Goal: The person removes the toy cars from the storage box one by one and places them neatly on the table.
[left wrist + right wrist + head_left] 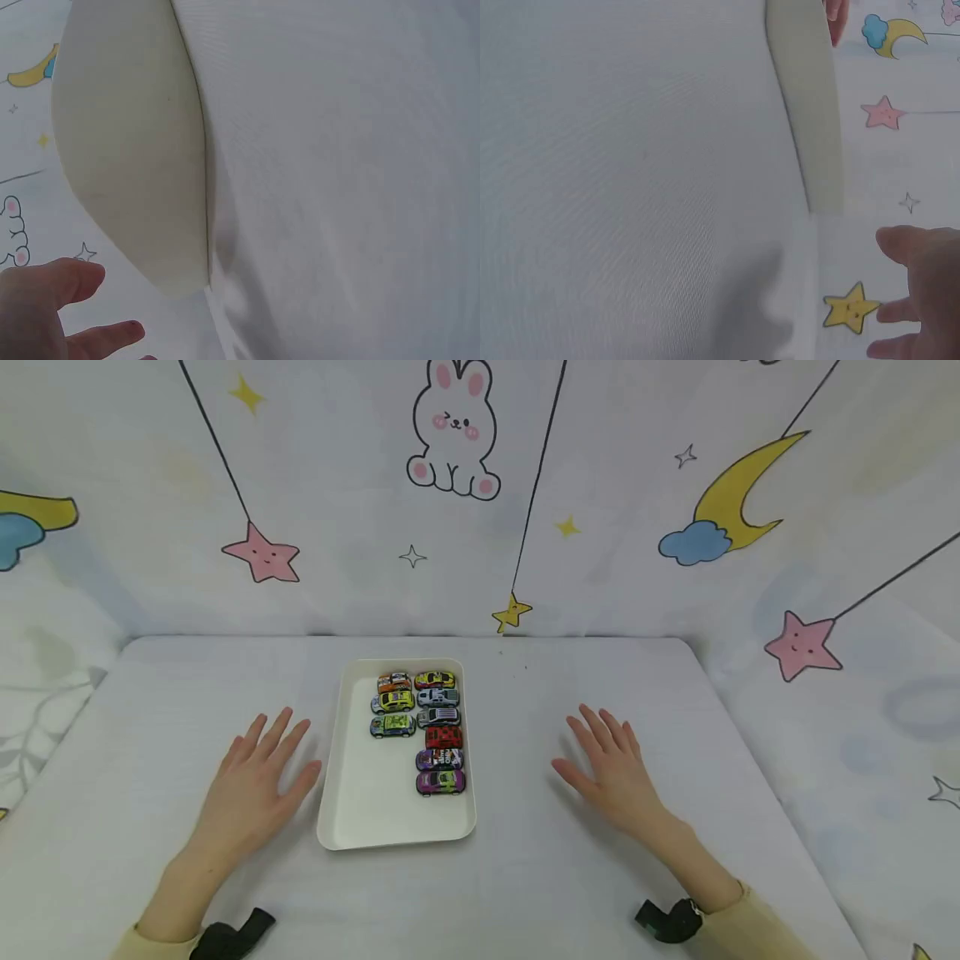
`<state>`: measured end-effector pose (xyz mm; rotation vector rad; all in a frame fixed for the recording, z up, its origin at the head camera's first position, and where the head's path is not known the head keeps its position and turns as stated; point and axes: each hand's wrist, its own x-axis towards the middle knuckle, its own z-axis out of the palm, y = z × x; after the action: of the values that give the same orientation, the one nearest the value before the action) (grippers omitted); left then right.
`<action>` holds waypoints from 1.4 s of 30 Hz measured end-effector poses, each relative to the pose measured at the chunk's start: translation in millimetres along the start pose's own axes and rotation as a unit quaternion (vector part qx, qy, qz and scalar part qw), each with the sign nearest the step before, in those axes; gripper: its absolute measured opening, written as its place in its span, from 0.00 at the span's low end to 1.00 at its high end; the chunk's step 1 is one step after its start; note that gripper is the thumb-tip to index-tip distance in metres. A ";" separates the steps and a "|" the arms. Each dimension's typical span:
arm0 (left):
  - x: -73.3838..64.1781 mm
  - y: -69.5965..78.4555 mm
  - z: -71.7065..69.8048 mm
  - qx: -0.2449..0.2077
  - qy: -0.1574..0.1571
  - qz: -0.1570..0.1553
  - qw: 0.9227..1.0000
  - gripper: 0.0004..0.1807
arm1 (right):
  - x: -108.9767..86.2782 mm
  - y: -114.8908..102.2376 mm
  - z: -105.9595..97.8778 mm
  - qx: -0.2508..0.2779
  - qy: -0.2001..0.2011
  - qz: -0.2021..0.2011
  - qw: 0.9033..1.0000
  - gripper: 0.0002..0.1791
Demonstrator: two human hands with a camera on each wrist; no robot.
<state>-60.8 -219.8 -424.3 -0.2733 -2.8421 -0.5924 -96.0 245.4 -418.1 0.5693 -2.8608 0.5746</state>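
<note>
A white tray point(367, 810) lies between the two hands, holding several small toy cars in two columns. The right column runs from a yellow car point(435, 680) down to a purple and green car point(441, 782), with a red car point(444, 737) among them. On the left are an orange and white car point(393, 682), a yellow car point(393, 702) and a green car point(392, 725). My left hand point(251, 785) is spread just left of the tray, holding nothing. Well to the tray's right, my right hand point(611, 768) has its fingers extended and holds nothing.
A white cloth covers the table point(525, 877), whose far edge meets a backdrop with a printed rabbit point(453, 431), stars and moons. Black straps point(232, 935) sit on the wrists. In the left wrist view, the tray's outer wall point(135, 135) stands beside the hand.
</note>
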 end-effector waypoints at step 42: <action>13.5 -13.6 51.8 -0.474 -0.034 -0.030 0.879 0.33 | 40.3 -96.2 62.4 0.118 0.012 -0.147 0.982 0.24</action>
<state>-86.2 -208.9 -472.2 -0.3521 -2.3711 -1.9799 -99.9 124.9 -433.0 0.9934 -2.6307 0.8632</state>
